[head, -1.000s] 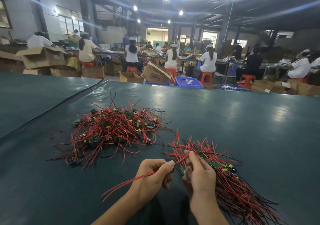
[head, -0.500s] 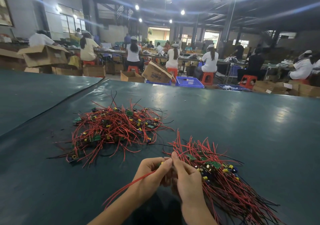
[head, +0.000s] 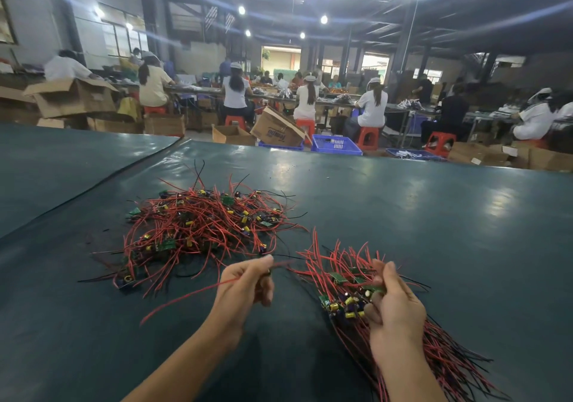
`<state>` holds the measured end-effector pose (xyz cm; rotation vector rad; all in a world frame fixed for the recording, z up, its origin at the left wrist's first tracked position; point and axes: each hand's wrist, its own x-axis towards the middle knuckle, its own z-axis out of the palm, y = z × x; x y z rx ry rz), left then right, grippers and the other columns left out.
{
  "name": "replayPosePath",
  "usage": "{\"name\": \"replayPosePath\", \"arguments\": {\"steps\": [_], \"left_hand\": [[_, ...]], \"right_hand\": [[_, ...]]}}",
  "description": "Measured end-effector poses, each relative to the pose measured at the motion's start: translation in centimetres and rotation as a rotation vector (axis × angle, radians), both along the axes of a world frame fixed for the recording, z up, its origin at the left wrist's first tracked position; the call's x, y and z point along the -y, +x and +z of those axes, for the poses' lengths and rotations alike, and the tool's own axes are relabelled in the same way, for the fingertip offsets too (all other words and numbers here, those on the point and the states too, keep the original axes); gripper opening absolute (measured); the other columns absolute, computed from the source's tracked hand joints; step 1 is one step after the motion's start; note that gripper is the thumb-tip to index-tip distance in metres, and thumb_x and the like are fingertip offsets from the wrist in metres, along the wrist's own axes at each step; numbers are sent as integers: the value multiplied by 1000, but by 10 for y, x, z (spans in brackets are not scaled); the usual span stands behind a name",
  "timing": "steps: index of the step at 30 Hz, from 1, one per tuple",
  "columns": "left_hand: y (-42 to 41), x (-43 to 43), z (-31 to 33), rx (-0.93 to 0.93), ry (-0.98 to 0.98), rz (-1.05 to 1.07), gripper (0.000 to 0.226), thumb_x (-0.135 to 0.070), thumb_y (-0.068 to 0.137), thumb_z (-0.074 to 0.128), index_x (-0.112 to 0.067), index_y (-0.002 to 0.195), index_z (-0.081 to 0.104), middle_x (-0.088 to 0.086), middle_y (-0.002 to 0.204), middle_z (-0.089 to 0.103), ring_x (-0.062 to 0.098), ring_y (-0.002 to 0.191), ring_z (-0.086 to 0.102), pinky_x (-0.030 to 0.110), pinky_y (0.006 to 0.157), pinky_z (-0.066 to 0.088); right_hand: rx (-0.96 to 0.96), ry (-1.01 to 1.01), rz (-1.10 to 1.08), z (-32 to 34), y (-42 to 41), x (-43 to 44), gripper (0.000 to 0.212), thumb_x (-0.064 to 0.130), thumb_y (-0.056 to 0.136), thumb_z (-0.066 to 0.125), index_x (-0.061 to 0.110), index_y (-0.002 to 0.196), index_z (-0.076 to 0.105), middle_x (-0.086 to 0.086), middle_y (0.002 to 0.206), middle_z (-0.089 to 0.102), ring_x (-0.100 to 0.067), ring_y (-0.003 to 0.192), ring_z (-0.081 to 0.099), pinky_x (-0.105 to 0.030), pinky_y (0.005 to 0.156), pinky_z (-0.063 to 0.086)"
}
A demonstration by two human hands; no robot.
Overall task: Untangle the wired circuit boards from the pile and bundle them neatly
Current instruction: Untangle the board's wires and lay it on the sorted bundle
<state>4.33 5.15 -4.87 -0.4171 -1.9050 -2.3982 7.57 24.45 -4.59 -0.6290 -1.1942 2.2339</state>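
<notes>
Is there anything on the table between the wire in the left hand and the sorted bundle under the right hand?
Nothing visible. Between the left hand, which pinches a red wire, and the bundle gripped by the right hand, only the dark table shows.

My hands were pressed together at lower centre half a second ago and have now split apart. The left hand (head: 245, 283) has drawn up and left, pinching the red wire (head: 186, 296), which trails toward the lower left. The right hand (head: 393, 305) has swung right onto the bundle (head: 350, 277), its blurred fingers curling over the boards
</notes>
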Motion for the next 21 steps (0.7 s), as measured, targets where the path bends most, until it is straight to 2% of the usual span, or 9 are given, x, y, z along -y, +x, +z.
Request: {"name": "replayPosePath", "arguments": {"steps": [5, 7, 10, 12, 14, 15, 18, 20, 21], "left_hand": [[-9, 9, 2, 48, 69, -26, 40, -50, 78, 60, -18, 54, 59, 7, 54, 52, 14, 48, 47, 22, 47, 37], [-7, 6, 1, 59, 66, -71, 41, -53, 77, 58, -19, 55, 59, 7, 55, 53, 14, 48, 47, 22, 47, 38], [-3, 1, -1, 61, 23, -149, 46, -56, 77, 55, -16, 53, 56, 7, 53, 53, 14, 47, 47, 21, 47, 39], [1, -3, -1, 84, -12, -224, 50, -58, 76, 54, -16, 48, 54, 6, 50, 51, 16, 46, 45, 22, 48, 39], [4, -5, -2, 138, -44, -313, 55, -60, 76, 54, -15, 45, 51, 7, 47, 49, 16, 43, 45, 22, 48, 39], [6, -5, -1, 168, -70, -348, 57, -62, 76, 54, -15, 44, 50, 6, 46, 48, 16, 42, 45, 22, 48, 39], [6, -3, -1, 261, -142, -349, 65, -72, 70, 54, -15, 41, 46, 4, 44, 45, 15, 40, 44, 21, 47, 40], [3, -3, -4, 304, -169, -315, 65, -78, 63, 57, -17, 44, 46, 5, 48, 47, 16, 44, 44, 22, 50, 40], [2, -3, -5, 323, -180, -306, 65, -80, 60, 59, -16, 49, 49, 8, 55, 50, 19, 50, 48, 23, 54, 42]], "right_hand": [[-50, 108, 159, -4, 0, 19, 35, 38, 93, 58, 13, 79, 78, 5, 60, 52, -2, 35, 25, -14, 32, 19], [-43, 253, 294, -6, 2, 35, 46, 47, 87, 60, 4, 82, 76, 4, 59, 57, -5, 38, 32, -17, 36, 26], [-81, 475, 429, -11, 5, 53, 53, 52, 82, 59, 1, 84, 74, -19, 75, 68, -34, 66, 58, -38, 69, 52], [-112, 535, 532, -14, 8, 61, 55, 53, 86, 53, 1, 86, 73, -30, 87, 66, -44, 83, 61, -43, 81, 51], [-92, 598, 648, -20, 11, 67, 73, 63, 87, 42, -6, 96, 65, -19, 87, 71, -30, 87, 68, -26, 77, 53], [-55, 633, 687, -21, 13, 69, 78, 69, 86, 35, -2, 99, 65, -9, 87, 74, -19, 88, 70, -19, 77, 51], [-55, 688, 694, -23, 17, 70, 64, 68, 84, 27, 31, 87, 79, 18, 89, 75, 9, 91, 65, -2, 76, 43], [-47, 678, 609, -19, 19, 70, 49, 62, 83, 30, 48, 71, 75, 30, 76, 70, 20, 82, 60, 1, 71, 42], [-57, 654, 575, -20, 17, 70, 50, 59, 85, 32, 42, 70, 76, 22, 73, 71, 13, 79, 63, -5, 71, 46]]}}
